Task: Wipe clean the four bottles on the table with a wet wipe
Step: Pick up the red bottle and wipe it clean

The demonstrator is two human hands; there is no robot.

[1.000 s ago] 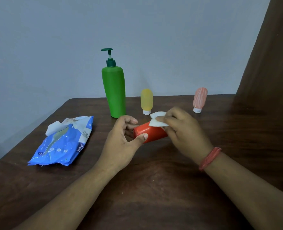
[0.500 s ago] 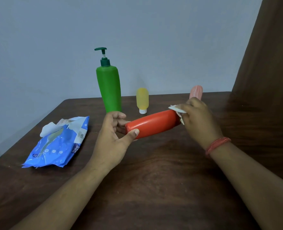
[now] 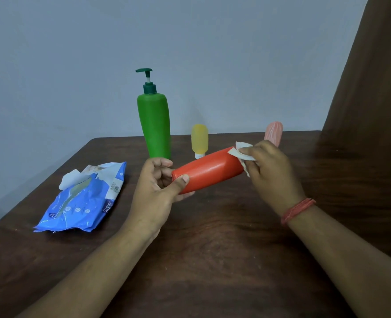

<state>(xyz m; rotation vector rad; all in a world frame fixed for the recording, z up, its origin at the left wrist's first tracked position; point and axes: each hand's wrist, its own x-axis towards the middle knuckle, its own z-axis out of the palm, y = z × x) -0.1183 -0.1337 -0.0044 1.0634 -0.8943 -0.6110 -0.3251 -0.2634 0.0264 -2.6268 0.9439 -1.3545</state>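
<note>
My left hand [image 3: 157,187] grips the near end of an orange bottle [image 3: 209,172], held on its side above the table, its far end tilted up to the right. My right hand [image 3: 270,171] pinches a white wet wipe [image 3: 242,152] against that far end. Behind them stand a tall green pump bottle [image 3: 154,127], a small yellow bottle [image 3: 199,140] on its white cap, and a pink bottle [image 3: 274,133] partly hidden by my right hand.
A blue pack of wet wipes [image 3: 84,200] lies open on the left of the dark wooden table [image 3: 213,260], a wipe sticking out of it. A brown wooden panel [image 3: 373,88] rises at the right. A grey wall stands behind.
My right hand has slid the wipe along the orange bottle from near my left hand out to its far end. The bottle now shows at full length.
</note>
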